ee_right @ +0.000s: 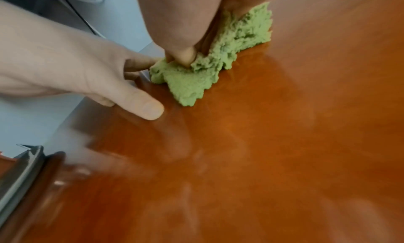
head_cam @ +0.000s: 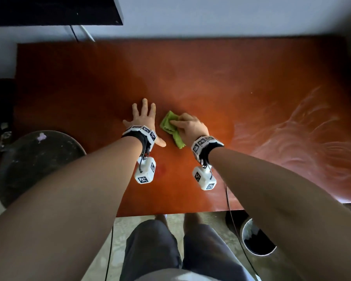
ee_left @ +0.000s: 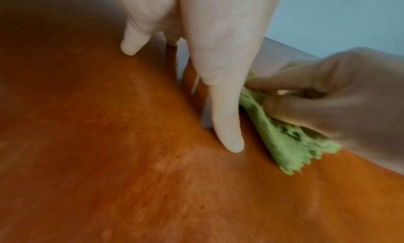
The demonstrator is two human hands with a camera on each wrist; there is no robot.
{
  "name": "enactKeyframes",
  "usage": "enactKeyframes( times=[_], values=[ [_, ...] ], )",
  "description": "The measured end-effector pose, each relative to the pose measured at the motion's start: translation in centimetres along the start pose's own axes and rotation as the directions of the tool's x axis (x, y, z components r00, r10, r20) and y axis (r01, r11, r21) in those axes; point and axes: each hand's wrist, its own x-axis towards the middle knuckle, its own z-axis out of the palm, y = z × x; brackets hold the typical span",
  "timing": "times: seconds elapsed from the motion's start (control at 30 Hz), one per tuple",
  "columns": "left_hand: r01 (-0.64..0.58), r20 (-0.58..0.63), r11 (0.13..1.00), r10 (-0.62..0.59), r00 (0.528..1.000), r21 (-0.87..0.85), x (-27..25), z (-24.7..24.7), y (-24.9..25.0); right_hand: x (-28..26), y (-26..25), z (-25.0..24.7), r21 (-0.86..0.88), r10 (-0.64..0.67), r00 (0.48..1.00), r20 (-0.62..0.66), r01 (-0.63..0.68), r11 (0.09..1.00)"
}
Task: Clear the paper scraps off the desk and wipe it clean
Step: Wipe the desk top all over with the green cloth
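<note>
A crumpled green cloth [head_cam: 170,126] lies on the reddish-brown desk [head_cam: 251,78], near its middle. My right hand [head_cam: 190,124] grips the cloth [ee_right: 210,67] with curled fingers and thumb and presses it against the wood. Just to the left of it my left hand [head_cam: 143,120] rests flat on the desk, fingers spread and straight. In the left wrist view the left thumb [ee_left: 227,119] lies right beside the cloth [ee_left: 290,143]. No paper scraps show on the desk top.
Pale smeared streaks [head_cam: 312,134] cover the desk's right side. A round dark stool [head_cam: 34,159] stands at the left, a bin [head_cam: 257,238] on the floor under the front right edge. A dark monitor [head_cam: 53,9] hangs at the back left.
</note>
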Motion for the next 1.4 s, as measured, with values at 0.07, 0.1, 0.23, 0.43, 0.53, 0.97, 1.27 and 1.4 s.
enactKeyframes(
  times=[0.07, 0.1, 0.23, 0.43, 0.53, 0.97, 1.27, 1.4],
  values=[
    [0.004, -0.008, 1.000, -0.004, 1.000, -0.010, 0.0, 0.1, 0.0, -0.1, 3.4, -1.3, 0.027, 0.088, 0.990, -0.109, -0.086, 0.996],
    [0.003, -0.009, 1.000, -0.003, 1.000, -0.012, 0.1, 0.2, 0.0, 0.0, 5.1, -2.2, 0.047, 0.159, 0.968, -0.195, -0.152, 0.987],
    [0.004, -0.022, 1.000, -0.004, 1.000, -0.007, 0.6, 0.6, -0.3, 3.4, 8.9, -6.4, 0.052, 0.345, 0.881, -0.324, -0.348, 0.936],
    [0.003, -0.026, 1.000, -0.004, 1.000, -0.020, 1.1, 0.9, -0.5, 10.0, 3.9, -6.2, -0.024, 0.237, 0.954, -0.184, -0.245, 0.969],
    [0.013, -0.026, 1.000, -0.013, 1.000, -0.015, 0.9, 1.0, -0.3, 10.2, 0.0, -4.5, -0.061, 0.089, 0.996, -0.030, -0.091, 0.994],
    [0.062, -0.065, 0.998, -0.061, 0.996, 0.019, 2.3, -4.9, 1.0, 5.3, 5.0, -5.4, 0.020, 0.115, 0.992, -0.055, -0.114, 0.993],
    [0.254, -0.063, 0.957, -0.265, 0.962, -0.142, 8.0, -8.2, -1.1, 11.1, 6.0, -6.9, 0.026, 0.382, 0.892, -0.242, -0.388, 0.921],
    [0.286, -0.061, 0.950, -0.295, 0.954, -0.121, 9.3, -8.7, -0.8, 14.7, 1.9, -5.9, -0.042, 0.099, 0.985, -0.138, -0.106, 0.993]
  ],
)
